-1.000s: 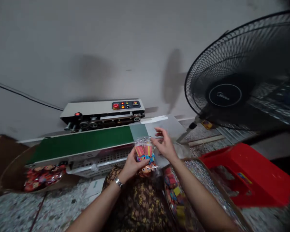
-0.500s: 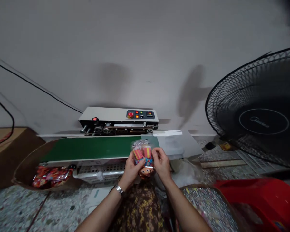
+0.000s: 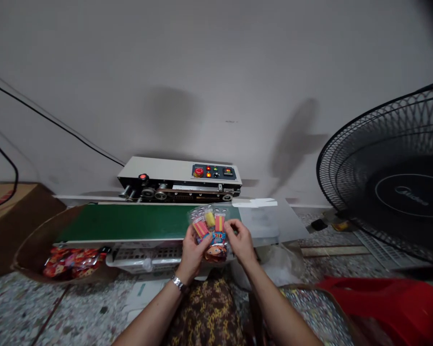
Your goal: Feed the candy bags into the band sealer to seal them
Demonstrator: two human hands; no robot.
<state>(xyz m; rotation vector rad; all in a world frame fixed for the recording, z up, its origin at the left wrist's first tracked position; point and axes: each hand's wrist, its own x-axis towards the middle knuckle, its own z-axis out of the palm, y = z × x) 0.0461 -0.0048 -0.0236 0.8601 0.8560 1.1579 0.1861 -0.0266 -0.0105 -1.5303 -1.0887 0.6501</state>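
Both hands hold one clear plastic packet [image 3: 212, 229] of coloured sticks with a cartoon face printed low on it. My left hand [image 3: 191, 249], with a metal watch at the wrist, grips the packet's left side. My right hand [image 3: 240, 240] pinches its right side. The packet hangs upright just in front of the green conveyor belt [image 3: 130, 222] of a band sealing machine [image 3: 180, 178], near the belt's right end.
A basket [image 3: 39, 250] at the belt's left end holds several sealed red packets. A cardboard box [image 3: 10, 216] stands at far left. A large black fan [image 3: 393, 178] fills the right. A red plastic stool [image 3: 389, 302] and a tray [image 3: 310, 307] lie at lower right.
My right hand came in from above the belt and took hold of the packet's right side. The packet rose slightly toward the belt. My view swung left, so the fan and red stool slid right.
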